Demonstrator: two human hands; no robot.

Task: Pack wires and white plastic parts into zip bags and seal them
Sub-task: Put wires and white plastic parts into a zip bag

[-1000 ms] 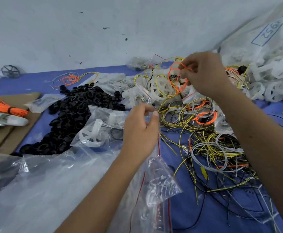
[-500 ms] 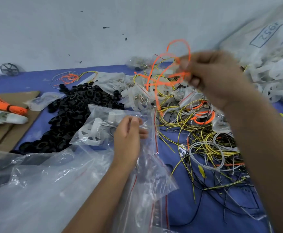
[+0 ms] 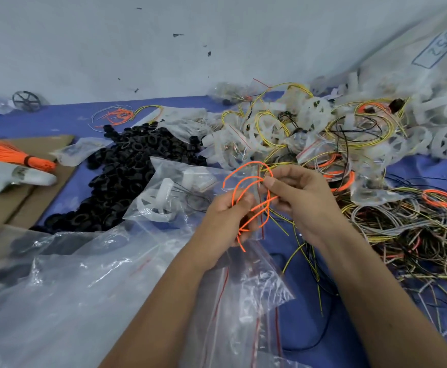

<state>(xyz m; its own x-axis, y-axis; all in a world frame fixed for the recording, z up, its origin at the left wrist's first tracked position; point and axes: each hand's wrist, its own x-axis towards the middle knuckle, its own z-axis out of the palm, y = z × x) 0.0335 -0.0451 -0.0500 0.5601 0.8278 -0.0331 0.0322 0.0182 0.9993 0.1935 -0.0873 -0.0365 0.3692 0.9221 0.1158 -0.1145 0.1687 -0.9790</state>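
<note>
Head view: blue tabletop (image 3: 65,120) meets grey wall (image 3: 111,43).

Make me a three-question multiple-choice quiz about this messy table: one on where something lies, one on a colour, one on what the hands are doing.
1. Where is the pile of black rings?
A. left of the hands
B. right of the hands
C. inside the held bag

2. What colour is the wire in the hands?
A. yellow
B. orange
C. grey

3. What does the left hand hold?
A. nothing
B. a bottle
C. wire and zip bag

Answers: 1 A, rings lie left; 2 B, bright orange loops; 3 C, its fingers curl round both, while the right hand pinches the wire.
</note>
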